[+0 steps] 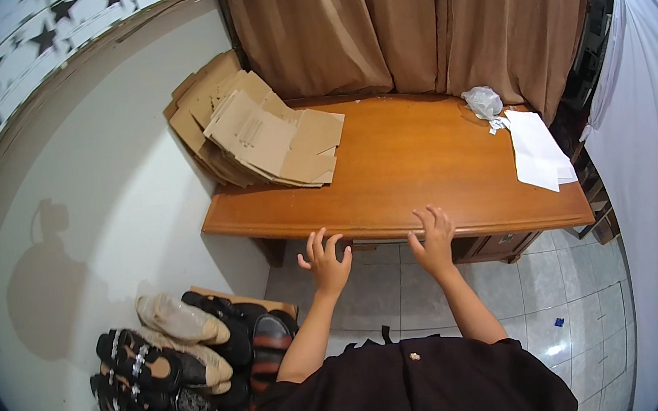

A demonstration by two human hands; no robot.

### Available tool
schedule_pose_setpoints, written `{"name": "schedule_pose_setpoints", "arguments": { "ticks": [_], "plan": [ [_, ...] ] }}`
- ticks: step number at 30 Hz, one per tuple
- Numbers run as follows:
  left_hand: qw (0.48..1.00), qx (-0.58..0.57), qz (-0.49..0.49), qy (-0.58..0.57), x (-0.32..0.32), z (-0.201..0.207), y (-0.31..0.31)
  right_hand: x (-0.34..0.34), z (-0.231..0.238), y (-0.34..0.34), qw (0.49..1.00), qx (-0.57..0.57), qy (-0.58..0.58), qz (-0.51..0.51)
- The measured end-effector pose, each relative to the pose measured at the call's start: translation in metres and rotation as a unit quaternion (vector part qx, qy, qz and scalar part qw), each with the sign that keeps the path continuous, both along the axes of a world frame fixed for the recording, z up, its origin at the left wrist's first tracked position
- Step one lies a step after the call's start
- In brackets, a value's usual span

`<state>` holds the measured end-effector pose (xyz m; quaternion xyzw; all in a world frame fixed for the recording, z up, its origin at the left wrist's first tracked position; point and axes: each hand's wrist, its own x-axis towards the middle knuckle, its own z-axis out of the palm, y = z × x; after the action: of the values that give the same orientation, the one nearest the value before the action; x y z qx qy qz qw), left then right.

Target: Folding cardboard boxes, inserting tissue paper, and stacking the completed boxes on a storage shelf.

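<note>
My left hand (327,263) is held out in front of the near edge of a brown wooden desk (413,153), its fingers apart and curved, with nothing in them. My right hand (433,241) is raised beside it at the same edge, also empty with spread fingers. A gap separates the two hands. Flattened cardboard boxes (262,135) lie stacked at the desk's left end, leaning partly against the wall. On the right side of the desk are white paper sheets (536,149) and a crumpled clear plastic bag (483,103).
A heap of shoes and sandals (190,348) stands at the lower left, by the white wall (107,160). Brown curtains (404,21) hang behind the desk, and a white cloth (642,123) hangs at the right. A small blue wrapper-like piece (559,322) lies on the tiled floor (523,288).
</note>
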<state>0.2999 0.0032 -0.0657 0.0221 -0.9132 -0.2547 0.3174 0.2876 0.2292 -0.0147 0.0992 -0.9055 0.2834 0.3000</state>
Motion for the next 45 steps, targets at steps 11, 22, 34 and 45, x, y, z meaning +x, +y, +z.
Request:
{"name": "schedule_pose_setpoints", "arguments": {
  "ticks": [11,22,34,45],
  "plan": [
    [0.976,-0.058,0.016,-0.210,-0.211,-0.077,-0.015,-0.177,-0.107,0.040,0.904,0.108,-0.412,0.041],
    [0.947,-0.045,0.127,-0.292,-0.330,-0.088,-0.022,-0.312,-0.123,0.061,0.929,-0.036,-0.331,0.162],
    [0.951,-0.165,0.070,-0.254,-0.351,-0.119,-0.048,-0.289,-0.162,0.053,0.916,0.107,-0.371,0.106],
    [0.997,-0.025,0.030,0.069,-0.349,-0.065,-0.054,-0.289,-0.157,0.051,0.903,0.069,-0.405,0.127]
  ]
}}
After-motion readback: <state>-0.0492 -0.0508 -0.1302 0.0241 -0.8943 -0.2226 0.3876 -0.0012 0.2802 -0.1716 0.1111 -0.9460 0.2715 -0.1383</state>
